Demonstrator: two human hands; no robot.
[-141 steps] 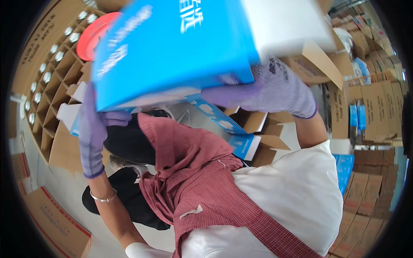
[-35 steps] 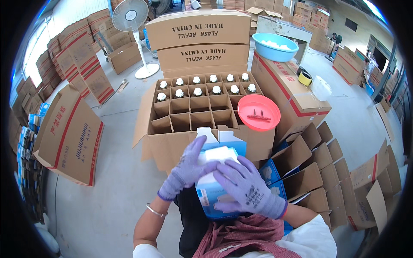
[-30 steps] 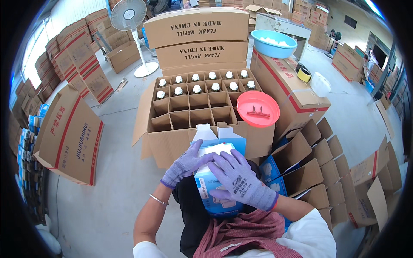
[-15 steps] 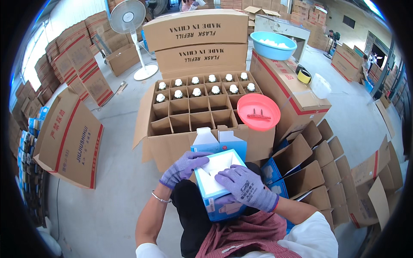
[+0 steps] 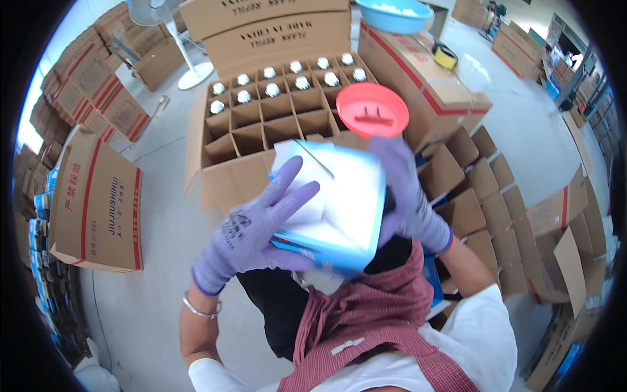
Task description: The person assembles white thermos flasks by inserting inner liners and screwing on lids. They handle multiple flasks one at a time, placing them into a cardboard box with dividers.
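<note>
1. Brown corrugated cartons with red stripes (image 5: 98,196) stand stacked on the concrete floor (image 5: 157,261) at the far left, well apart from the work.
2. The left hand (image 5: 251,232), in a purple knit glove, lies flat against the near face of a small blue-and-white cardboard box (image 5: 333,196); its fingers (image 5: 294,179) are spread open and press on the white flap rather than curl round it.
3. The box is held in the air in front of the chest, above a red checked apron (image 5: 372,320), tilted so its white end faces up.
4. The right hand (image 5: 408,196), gloved the same, wraps the far side of the box, fingers closed on its edge.
5. Behind the box sits a large open brown carton with a cardboard divider grid (image 5: 274,117); white-capped bottles (image 5: 297,75) fill the back rows, while the front cells look empty.
6. A round red plastic lid (image 5: 372,110) rests on that carton's right corner.
7. Judged from the grip, closing the flap cleanly calls for the right hand to hold the box square while the left presses the flap evenly along its fold, so the thin card does not crease.
</note>
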